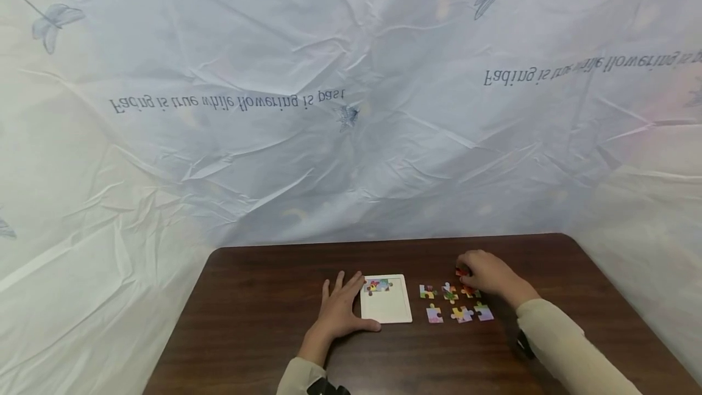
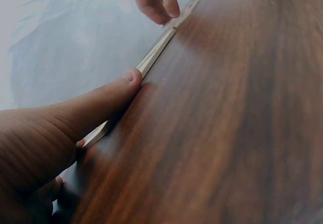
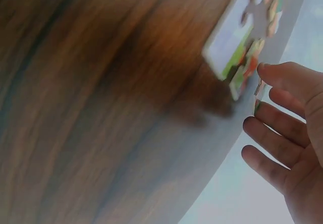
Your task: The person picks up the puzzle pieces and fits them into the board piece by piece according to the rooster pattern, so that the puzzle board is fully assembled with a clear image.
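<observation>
Head view shows the left hand (image 1: 338,311) spread against a white tray (image 1: 386,308), the right hand (image 1: 488,270) pinching a puzzle piece (image 3: 256,103).

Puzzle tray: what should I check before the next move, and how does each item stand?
1. Left hand touching tray: ok, at its left side.
2. Right hand holding a piece: ok, held piece between thumb and fingers.
3. Room in tray: ok, placed pieces sit far left.
4. Loose pieces apart from tray: ok, to its right.
5. Held piece over tray: not ok, still off to the right.
6. Held piece's fit: cannot tell, outline mostly hidden.
</observation>
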Action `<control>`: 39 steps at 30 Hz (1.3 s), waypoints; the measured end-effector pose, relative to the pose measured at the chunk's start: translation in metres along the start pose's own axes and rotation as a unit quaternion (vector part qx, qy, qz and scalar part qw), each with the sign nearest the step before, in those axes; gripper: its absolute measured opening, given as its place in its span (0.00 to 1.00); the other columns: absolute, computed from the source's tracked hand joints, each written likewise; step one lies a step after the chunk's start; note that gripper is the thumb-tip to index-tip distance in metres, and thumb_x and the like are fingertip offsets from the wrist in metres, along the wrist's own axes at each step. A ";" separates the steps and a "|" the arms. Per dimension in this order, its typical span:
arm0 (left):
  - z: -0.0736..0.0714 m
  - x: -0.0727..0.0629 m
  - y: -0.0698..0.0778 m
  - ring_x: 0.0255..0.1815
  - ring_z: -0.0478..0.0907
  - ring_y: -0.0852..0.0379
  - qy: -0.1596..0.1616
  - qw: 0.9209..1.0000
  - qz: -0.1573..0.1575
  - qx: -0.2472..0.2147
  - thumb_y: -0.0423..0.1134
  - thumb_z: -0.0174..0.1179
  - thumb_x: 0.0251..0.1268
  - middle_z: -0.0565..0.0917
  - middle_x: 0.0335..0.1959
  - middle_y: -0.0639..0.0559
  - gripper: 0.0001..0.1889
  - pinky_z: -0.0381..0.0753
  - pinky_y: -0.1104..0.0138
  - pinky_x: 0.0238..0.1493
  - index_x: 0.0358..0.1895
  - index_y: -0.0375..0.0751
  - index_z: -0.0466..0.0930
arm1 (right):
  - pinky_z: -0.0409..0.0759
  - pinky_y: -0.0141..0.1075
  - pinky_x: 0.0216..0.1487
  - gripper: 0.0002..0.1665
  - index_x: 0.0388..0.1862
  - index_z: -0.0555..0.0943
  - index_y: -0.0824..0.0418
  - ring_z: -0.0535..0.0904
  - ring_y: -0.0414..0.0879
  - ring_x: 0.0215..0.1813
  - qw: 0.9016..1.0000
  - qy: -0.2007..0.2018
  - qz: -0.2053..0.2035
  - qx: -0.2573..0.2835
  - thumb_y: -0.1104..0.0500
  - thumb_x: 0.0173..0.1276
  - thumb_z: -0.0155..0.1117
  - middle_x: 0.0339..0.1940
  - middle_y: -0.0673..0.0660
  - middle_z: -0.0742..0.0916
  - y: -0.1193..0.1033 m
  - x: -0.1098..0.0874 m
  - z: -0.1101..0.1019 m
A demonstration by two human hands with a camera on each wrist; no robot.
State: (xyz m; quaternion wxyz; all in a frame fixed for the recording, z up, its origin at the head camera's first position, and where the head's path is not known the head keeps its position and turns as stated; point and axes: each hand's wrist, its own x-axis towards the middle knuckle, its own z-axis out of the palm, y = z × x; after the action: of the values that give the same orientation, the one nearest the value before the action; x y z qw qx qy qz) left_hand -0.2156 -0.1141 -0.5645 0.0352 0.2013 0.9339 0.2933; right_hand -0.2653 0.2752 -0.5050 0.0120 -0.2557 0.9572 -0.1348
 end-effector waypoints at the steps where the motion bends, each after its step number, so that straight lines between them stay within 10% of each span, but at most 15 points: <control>1: 0.000 0.000 0.000 0.86 0.46 0.33 -0.001 1.000 0.000 -0.001 0.71 0.78 0.46 0.62 0.84 0.48 0.63 0.37 0.30 0.79 0.84 0.45 0.62 | 0.84 0.43 0.35 0.13 0.47 0.87 0.64 0.83 0.46 0.37 1.000 0.003 -0.004 0.001 0.62 0.66 0.78 0.41 0.56 0.88 -0.002 0.001 0.000; 33: 0.002 0.000 -0.001 0.86 0.45 0.33 -0.002 1.000 -0.005 -0.001 0.72 0.78 0.46 0.62 0.84 0.49 0.62 0.36 0.31 0.79 0.84 0.46 0.62 | 0.87 0.44 0.44 0.14 0.53 0.88 0.66 0.85 0.49 0.47 0.990 0.029 -0.126 0.063 0.65 0.69 0.74 0.50 0.57 0.87 -0.070 0.042 0.016; 39: 0.002 0.001 -0.001 0.86 0.46 0.33 0.003 1.000 0.000 0.000 0.71 0.78 0.47 0.62 0.84 0.48 0.62 0.37 0.30 0.79 0.84 0.46 0.62 | 0.77 0.37 0.36 0.07 0.44 0.84 0.58 0.74 0.39 0.35 0.990 0.003 -0.111 0.086 0.63 0.71 0.74 0.43 0.50 0.84 -0.083 0.048 0.023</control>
State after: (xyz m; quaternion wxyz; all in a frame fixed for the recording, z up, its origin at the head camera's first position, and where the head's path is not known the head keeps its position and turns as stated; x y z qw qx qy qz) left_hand -0.2165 -0.1134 -0.5672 0.0325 0.2007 0.9341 0.2934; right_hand -0.2645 0.1762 -0.5027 0.0161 -0.3580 0.9077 -0.2182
